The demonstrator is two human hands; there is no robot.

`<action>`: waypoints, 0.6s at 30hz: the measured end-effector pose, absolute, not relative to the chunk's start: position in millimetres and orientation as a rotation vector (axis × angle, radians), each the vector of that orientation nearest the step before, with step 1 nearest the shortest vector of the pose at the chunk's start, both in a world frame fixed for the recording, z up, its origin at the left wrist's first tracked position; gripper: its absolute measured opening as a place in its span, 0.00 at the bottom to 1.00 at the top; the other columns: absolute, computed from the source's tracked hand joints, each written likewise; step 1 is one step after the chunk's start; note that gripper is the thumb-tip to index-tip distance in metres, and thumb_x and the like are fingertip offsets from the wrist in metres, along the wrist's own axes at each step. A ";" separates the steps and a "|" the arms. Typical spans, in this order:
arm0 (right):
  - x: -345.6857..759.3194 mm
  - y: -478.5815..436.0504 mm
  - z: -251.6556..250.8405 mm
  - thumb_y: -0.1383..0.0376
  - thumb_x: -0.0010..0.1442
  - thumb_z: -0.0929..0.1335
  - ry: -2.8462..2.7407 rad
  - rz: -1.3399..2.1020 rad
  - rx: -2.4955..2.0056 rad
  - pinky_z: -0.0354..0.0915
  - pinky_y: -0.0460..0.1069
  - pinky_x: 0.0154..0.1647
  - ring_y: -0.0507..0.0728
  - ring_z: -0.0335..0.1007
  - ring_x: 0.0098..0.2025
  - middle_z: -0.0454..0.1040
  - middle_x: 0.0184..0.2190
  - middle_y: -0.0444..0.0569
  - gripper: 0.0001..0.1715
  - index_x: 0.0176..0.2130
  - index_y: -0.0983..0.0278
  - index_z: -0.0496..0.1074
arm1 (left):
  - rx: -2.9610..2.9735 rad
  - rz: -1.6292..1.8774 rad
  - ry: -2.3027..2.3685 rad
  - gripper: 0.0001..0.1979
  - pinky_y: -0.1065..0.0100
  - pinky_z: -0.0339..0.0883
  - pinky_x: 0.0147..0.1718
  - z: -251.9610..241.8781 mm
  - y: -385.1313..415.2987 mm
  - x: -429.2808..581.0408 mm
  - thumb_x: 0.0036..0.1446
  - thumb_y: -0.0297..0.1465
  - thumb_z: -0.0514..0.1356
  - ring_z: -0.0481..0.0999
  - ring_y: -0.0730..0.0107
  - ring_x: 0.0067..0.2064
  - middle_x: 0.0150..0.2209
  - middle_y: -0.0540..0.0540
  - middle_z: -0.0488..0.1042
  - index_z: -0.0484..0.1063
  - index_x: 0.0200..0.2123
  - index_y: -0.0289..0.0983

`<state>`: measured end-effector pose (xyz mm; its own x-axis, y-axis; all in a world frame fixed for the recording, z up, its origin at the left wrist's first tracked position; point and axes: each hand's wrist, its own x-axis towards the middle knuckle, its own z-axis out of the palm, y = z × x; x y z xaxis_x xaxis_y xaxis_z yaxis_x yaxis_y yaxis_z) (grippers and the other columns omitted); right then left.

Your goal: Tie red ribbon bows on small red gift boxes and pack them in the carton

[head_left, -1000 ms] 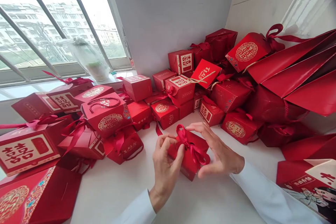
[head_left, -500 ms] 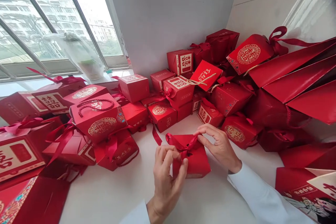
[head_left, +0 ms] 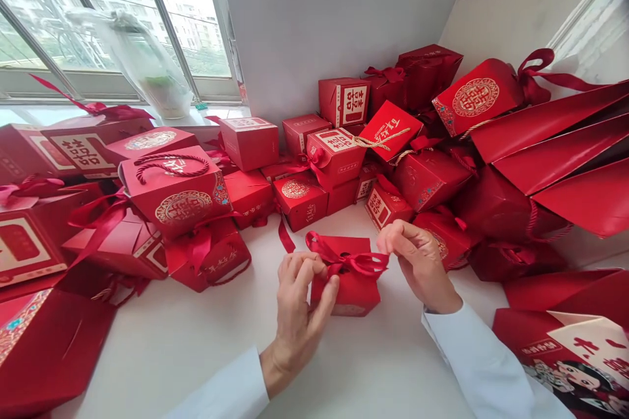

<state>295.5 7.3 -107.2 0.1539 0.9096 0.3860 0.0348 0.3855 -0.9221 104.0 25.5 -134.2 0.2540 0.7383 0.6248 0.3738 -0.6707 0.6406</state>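
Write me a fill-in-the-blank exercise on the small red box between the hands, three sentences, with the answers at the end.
The ribbon tied on the small box is ____.
The box sits ____ the left hand and the right hand.
The right sleeve is ____.

Answers: red; between; white.
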 end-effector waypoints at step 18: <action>298.7 0.9 -88.9 0.61 0.62 0.65 -1.779 0.247 -1.278 0.62 0.53 0.41 0.57 0.65 0.38 0.70 0.34 0.48 0.10 0.29 0.60 0.69 | 2.176 1.386 1.005 0.06 0.63 0.59 0.38 -129.7 27.2 103.7 0.56 0.26 0.54 0.64 0.66 0.34 0.30 0.48 0.67 0.59 0.28 0.39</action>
<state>298.7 0.9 -88.9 -0.0566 0.8352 0.5470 0.6547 0.4447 -0.6112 103.7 27.2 -129.7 0.2619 0.7332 0.6276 0.3684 -0.6770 0.6372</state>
